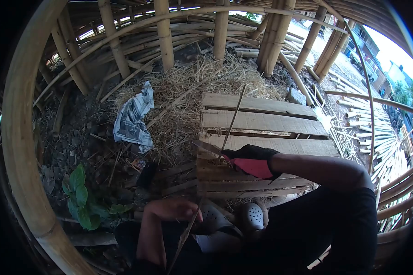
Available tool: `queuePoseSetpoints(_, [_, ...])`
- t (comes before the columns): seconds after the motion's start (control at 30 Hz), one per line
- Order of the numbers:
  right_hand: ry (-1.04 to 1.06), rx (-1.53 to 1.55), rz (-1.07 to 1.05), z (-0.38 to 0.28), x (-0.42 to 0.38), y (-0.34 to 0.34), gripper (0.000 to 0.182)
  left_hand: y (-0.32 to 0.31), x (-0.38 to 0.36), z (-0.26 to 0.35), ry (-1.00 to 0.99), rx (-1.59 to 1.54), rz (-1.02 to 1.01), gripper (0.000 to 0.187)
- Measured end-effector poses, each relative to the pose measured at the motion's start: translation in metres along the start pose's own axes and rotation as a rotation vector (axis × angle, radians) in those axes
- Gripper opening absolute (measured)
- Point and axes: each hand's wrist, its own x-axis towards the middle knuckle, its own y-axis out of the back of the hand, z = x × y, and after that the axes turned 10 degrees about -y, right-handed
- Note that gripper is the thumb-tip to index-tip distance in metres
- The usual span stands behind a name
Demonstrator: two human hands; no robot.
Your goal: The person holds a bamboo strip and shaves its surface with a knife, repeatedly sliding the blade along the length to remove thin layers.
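My right hand (pixel 250 160), in a pink and black glove, is closed around a knife whose blade (pixel 207 146) points left over the wooden slats. A long thin bamboo strip (pixel 234 118) crosses the blade close to the gloved fingers and slants down toward my lap. My bare left hand (pixel 176 210) is closed on the lower part of this strip, near my knees. The knife's handle is hidden inside the glove. Below the hands show my light perforated clogs (pixel 253 216).
A slatted wooden pallet (pixel 261 121) lies before me. Straw (pixel 183 98) and a crumpled newspaper sheet (pixel 135 119) are on the ground. A leafy plant (pixel 80 192) grows at left. Bamboo posts (pixel 164 36) and a thick curved pole (pixel 20 137) surround me; cut bamboo (pixel 376 133) lies at right.
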Motion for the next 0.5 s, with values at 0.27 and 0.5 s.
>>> queuePoseSetpoints(0.27, [0.084, -0.038, 0.135, 0.011, 0.016, 0.006, 0.037, -0.01, 0.003, 0.002, 0.043, -0.158, 0.048, 0.021])
queuePoseSetpoints(0.5, [-0.077, 0.423, 0.048, -0.002, 0.013, 0.036, 0.03, -0.043, 0.038, 0.017, 0.111, -0.375, 0.547, 0.032])
